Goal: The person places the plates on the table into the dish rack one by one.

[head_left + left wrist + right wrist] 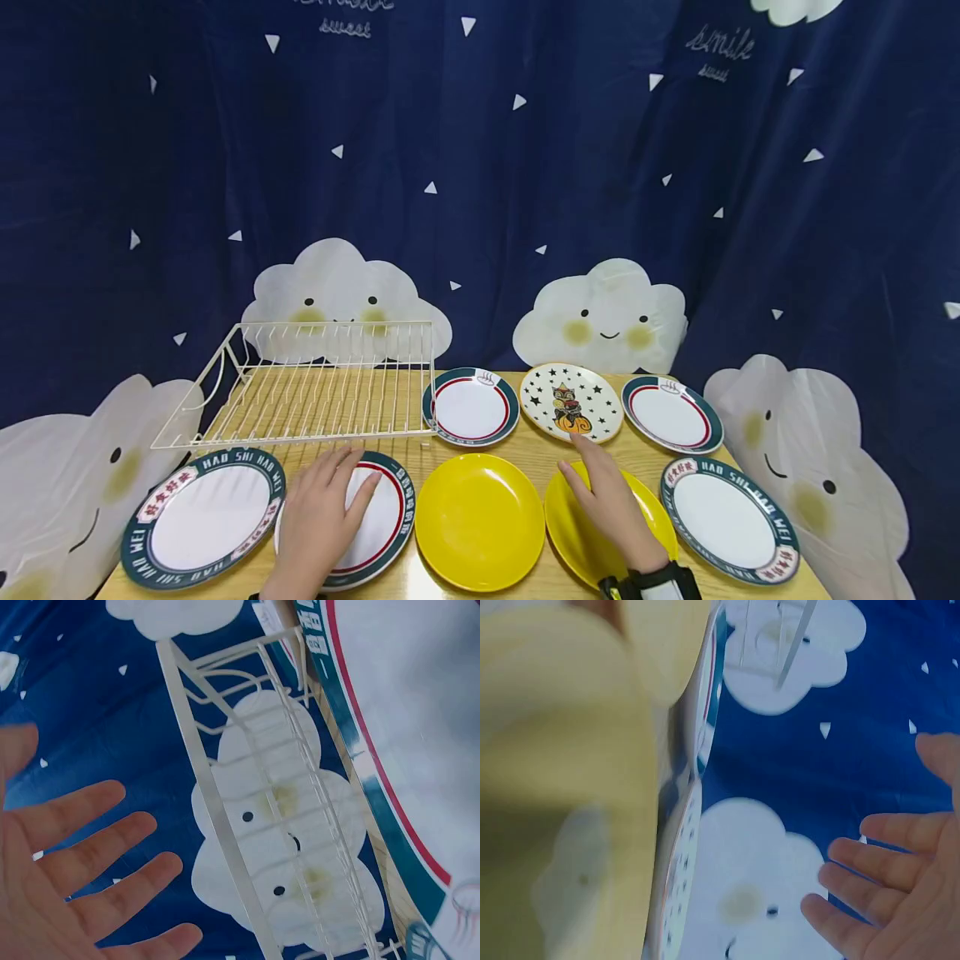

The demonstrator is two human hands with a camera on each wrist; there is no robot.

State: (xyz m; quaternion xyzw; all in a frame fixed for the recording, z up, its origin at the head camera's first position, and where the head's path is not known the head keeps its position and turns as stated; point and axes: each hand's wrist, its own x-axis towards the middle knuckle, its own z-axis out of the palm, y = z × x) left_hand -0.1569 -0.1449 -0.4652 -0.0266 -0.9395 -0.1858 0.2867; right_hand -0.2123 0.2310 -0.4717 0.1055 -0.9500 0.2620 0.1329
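Note:
My left hand [321, 518], its fingers extended, hovers over a white plate [381, 518] with a green rim and red ring. In the left wrist view that hand [90, 870] spreads its fingers and holds nothing. My right hand [611, 507] is above a yellow plate [573, 546], partly covering it. The right wrist view shows this hand [892, 877] with relaxed fingers, apart from the plates. Between the hands lies another yellow plate [480, 523]. Behind the left hand stands a cream wire dish rack [307, 437] with no plates in it.
Green-rimmed lettered plates lie at far left [213, 517] and far right [729, 518]. Along the back are a red-ringed plate [471, 407], a star-patterned plate [551, 400] and another red-ringed plate [670, 414]. A dark blue curtain [480, 217] hangs behind the wooden table [420, 575].

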